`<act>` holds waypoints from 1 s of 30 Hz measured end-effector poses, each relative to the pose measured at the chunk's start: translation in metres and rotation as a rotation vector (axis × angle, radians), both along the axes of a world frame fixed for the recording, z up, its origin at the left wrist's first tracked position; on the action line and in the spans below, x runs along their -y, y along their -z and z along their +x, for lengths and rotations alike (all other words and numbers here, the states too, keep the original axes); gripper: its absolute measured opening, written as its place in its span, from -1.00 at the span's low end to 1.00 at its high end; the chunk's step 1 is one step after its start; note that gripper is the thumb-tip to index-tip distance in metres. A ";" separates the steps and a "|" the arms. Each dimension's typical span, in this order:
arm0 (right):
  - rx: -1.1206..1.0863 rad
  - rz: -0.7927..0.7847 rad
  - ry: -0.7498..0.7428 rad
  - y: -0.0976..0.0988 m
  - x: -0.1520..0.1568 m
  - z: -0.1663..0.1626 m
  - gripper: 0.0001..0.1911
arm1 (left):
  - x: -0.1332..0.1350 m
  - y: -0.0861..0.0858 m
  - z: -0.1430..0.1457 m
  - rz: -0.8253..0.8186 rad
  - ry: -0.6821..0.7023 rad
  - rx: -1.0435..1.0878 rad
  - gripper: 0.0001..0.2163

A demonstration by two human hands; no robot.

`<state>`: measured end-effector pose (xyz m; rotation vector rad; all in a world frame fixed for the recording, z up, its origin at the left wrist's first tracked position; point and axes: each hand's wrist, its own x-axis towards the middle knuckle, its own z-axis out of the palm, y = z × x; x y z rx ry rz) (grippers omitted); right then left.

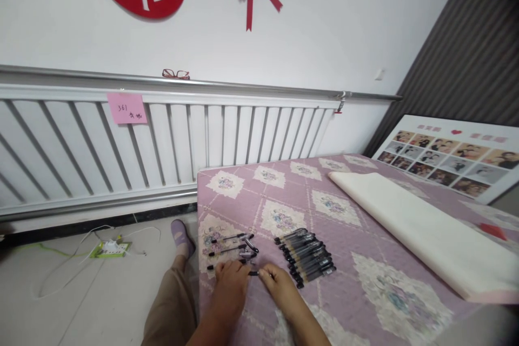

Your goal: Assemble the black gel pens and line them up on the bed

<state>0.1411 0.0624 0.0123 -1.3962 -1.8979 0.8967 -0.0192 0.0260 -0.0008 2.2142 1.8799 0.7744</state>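
Observation:
Low over the purple patterned cloth, my left hand [232,280] and my right hand [276,284] are close together, fingers closed. Between them shows a short dark stretch of a pen [254,273], with both hands gripping it; the rest is hidden by the fingers. Just beyond my left hand lie several slim uncapped pens [227,250], spaced apart, beside a few loose black pen caps [250,245]. Right of my right hand, a tight row of black capped pens [306,255] lies side by side on the cloth.
The purple cloth [292,186] covers a broad surface whose left edge is near the pens. A cream folded sheet or board [405,227] lies to the right, before a photo panel [454,159]. A white radiator [227,135] stands behind; a power strip [113,248] is on the floor.

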 end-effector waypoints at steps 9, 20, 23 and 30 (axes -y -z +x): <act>-0.051 -0.074 -0.014 -0.008 -0.001 -0.002 -0.77 | -0.001 -0.005 0.000 -0.058 -0.029 0.025 -0.74; -0.089 -0.084 -0.020 -0.003 -0.004 -0.002 -0.84 | -0.001 -0.004 -0.001 -0.057 -0.039 0.056 -0.72; -0.032 -0.067 0.007 -0.004 -0.003 -0.005 -0.72 | -0.001 -0.004 -0.001 -0.057 -0.040 0.046 -0.73; -0.116 -0.081 -0.020 -0.005 -0.003 -0.004 -0.85 | 0.000 -0.010 -0.001 -0.081 -0.043 0.033 -0.73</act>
